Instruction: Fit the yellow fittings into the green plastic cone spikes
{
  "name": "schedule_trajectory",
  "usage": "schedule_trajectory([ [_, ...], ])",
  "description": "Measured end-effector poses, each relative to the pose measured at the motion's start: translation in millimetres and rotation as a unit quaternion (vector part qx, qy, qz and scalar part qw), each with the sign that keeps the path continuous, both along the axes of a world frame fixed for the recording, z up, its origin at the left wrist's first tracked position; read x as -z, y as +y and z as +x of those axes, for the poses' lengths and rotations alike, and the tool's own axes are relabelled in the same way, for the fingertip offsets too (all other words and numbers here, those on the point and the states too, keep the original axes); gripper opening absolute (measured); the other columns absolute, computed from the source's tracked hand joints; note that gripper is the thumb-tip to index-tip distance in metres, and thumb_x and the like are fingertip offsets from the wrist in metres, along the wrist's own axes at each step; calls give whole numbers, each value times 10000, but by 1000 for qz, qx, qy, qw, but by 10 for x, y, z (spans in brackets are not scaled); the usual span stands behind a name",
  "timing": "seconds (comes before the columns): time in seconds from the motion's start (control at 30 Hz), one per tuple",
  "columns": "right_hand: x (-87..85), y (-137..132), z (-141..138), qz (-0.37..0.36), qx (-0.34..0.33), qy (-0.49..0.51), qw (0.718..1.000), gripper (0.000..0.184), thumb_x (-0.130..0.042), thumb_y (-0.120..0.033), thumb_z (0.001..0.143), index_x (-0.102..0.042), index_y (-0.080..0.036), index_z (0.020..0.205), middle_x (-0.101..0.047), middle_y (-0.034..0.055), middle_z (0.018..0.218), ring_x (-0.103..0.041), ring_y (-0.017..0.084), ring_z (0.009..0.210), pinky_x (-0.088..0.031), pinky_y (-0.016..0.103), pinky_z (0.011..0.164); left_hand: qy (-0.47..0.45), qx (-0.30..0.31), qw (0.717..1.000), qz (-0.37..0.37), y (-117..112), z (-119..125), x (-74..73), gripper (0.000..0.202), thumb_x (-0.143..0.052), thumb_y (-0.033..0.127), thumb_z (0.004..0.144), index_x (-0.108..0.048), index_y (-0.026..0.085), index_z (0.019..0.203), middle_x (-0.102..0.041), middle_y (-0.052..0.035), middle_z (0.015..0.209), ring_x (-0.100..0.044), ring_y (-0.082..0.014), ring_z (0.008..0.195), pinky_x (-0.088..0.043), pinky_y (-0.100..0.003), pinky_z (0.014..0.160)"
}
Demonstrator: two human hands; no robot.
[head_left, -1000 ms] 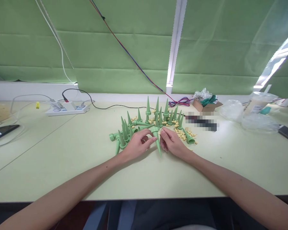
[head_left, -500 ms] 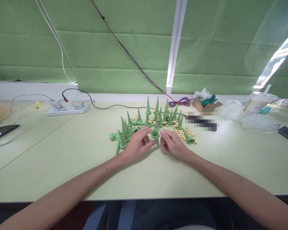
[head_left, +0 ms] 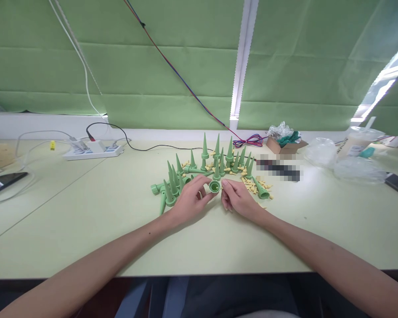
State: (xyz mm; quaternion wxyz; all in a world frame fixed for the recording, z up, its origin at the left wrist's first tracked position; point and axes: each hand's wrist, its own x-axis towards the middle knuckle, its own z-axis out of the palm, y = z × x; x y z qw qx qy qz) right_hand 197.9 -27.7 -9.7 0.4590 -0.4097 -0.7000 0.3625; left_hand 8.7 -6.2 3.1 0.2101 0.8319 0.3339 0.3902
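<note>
My left hand (head_left: 188, 202) pinches a green plastic cone (head_left: 214, 186) by its wide end, whose round opening faces me. My right hand (head_left: 238, 199) is closed right beside that opening, its thumb and forefinger pinched at the rim on something too small to make out. Behind both hands, a cluster of green cones (head_left: 215, 159) stands upright or lies flat on the pale green table (head_left: 86, 221). Small yellow pieces (head_left: 250, 185) are scattered among them.
A white power strip (head_left: 92, 151) with cables sits at the back left, a dark phone (head_left: 3, 182) at the far left. A small cardboard box (head_left: 285, 143), clear plastic bags (head_left: 358, 170) and a plastic cup (head_left: 356, 141) lie to the right.
The cone in my left hand has turned from tip pointing down toward me to its open end facing me. My right hand has moved up to its rim.
</note>
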Motion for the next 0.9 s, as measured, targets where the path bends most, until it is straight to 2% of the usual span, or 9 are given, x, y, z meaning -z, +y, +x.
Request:
schedule_trajectory([
  [0.13, -9, -9, -11, 5, 6, 8, 1000, 513, -354, -568, 1019, -467, -212, 667, -550, -22, 541, -469, 101, 412, -398, 245, 460, 8, -18, 998, -56, 0, 6, -33, 66, -564, 199, 867, -575, 185, 930, -619, -4, 807, -556, -105, 592, -465, -216, 522],
  [0.2, -15, -10, -13, 5, 3, 21, 1000, 487, -365, -570, 1016, -455, -216, 693, -551, -27, 570, -463, 98, 402, -382, 248, 440, 3, -12, 995, -102, 6, 2, -35, 60, -533, 227, 895, -574, 183, 898, -605, 11, 699, -553, -117, 558, -439, -221, 500],
  [0.37, -17, 0, -8, 15, -2, 37, 999, 464, -381, -563, 1014, -448, -219, 711, -539, -34, 591, -460, 96, 393, -366, 252, 426, -45, 21, 972, -231, 16, -1, -30, 499, -311, 511, 1020, -534, 177, 723, -569, -6, 515, -559, -147, 499, -456, -256, 506],
  [0.47, -11, 5, -7, 9, -13, 28, 999, 468, -391, -579, 1005, -458, -217, 715, -548, -31, 602, -464, 96, 397, -368, 252, 427, -41, 64, 956, -282, -6, 7, -66, 619, -253, 597, 1010, -590, 155, 736, -603, -38, 528, -560, -152, 478, -471, -274, 518],
  [0.6, -7, 8, -6, -6, -26, 26, 999, 461, -389, -602, 995, -444, -222, 739, -551, -35, 612, -463, 96, 394, -365, 248, 421, -54, 78, 955, -281, -31, 3, -98, 573, -325, 613, 993, -615, 152, 815, -599, -22, 523, -542, -145, 446, -447, -266, 488],
  [0.77, -6, 11, 4, -9, -35, 15, 999, 444, -368, -594, 1003, -418, -228, 756, -544, -47, 587, -453, 96, 389, -374, 240, 433, -47, 86, 961, -257, -14, -26, -61, 506, -361, 591, 993, -597, 162, 867, -605, -9, 547, -549, -145, 456, -435, -264, 475],
  [0.9, 1, 11, 18, -6, -38, 2, 999, 443, -351, -600, 1006, -417, -228, 774, -547, -50, 579, -457, 97, 396, -388, 238, 450, -45, 91, 965, -242, -7, -38, -54, 473, -381, 575, 992, -577, 168, 851, -577, 5, 542, -553, -141, 463, -430, -261, 469],
])
